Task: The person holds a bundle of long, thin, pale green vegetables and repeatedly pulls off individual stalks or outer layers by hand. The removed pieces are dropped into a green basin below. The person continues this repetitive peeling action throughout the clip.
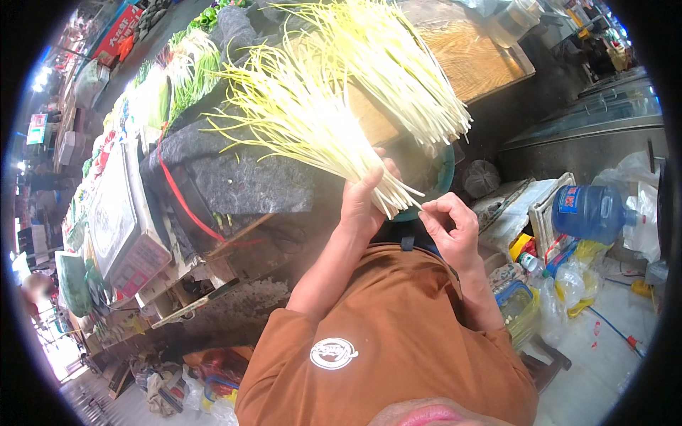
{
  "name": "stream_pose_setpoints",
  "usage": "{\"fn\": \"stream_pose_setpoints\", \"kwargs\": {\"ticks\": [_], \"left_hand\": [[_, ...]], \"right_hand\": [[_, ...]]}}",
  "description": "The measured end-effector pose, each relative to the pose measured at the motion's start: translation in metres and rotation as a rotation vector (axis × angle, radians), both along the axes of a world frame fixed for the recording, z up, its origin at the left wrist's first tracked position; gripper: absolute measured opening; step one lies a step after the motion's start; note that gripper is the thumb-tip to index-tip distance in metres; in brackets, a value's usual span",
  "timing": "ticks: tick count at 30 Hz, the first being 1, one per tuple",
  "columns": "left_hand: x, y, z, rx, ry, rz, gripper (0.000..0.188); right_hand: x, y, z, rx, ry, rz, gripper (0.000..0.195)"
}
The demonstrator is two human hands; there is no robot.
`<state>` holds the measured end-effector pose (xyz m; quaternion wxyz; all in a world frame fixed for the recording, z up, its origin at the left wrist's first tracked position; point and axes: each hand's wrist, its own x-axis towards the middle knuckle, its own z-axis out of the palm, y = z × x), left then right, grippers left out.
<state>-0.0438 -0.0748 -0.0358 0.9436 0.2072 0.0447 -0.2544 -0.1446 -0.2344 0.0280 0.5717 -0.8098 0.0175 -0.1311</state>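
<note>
A bundle of pale yellow-white leafy stalks, which look like blanched garlic chives [319, 122], is gripped near its white ends by my left hand [367, 191]. Its yellow tips fan out towards the upper left. My right hand [452, 223] is beside those ends, with thumb and forefinger pinched on the end of one thin white stalk. Beyond, a larger pile of the same stalks [394, 69] lies across a wooden board [474, 58]. Below the pile, partly hidden, is a green-blue basin [446, 170].
Dark grey cloth [250, 178] covers the stall at left, with a scale [120, 213] and green vegetables [194, 69] past it. A clear container [514, 24] stands on the board's far corner. At right are a large blue water bottle [586, 213], plastic bags and a basket [514, 303].
</note>
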Motion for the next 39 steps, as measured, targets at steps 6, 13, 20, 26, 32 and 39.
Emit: {"fn": "stream_pose_setpoints", "kwargs": {"ticks": [6, 13, 20, 26, 32, 39], "left_hand": [[0.0, 0.0, 0.018, 0.058, 0.057, 0.006, 0.057], [0.002, 0.0, 0.01, 0.066, 0.036, 0.008, 0.044], [0.002, -0.003, 0.013, 0.072, 0.155, 0.045, 0.038], [0.003, -0.003, 0.017, 0.094, 0.104, 0.021, 0.037], [0.0, -0.004, 0.009, 0.071, 0.134, 0.049, 0.038], [-0.001, -0.001, 0.013, 0.082, 0.104, 0.005, 0.04]], "right_hand": [[-0.003, 0.007, 0.014, 0.521, 0.215, -0.052, 0.014], [0.0, -0.007, 0.006, 0.551, 0.224, -0.075, 0.019], [-0.001, -0.03, -0.004, 0.499, 0.347, 0.029, 0.022], [-0.002, -0.051, -0.008, 0.593, 0.496, 0.164, 0.024], [0.018, -0.046, -0.004, 0.413, 0.545, 0.141, 0.023], [0.059, -0.001, 0.009, -0.553, -0.112, 0.016, 0.02]]}}
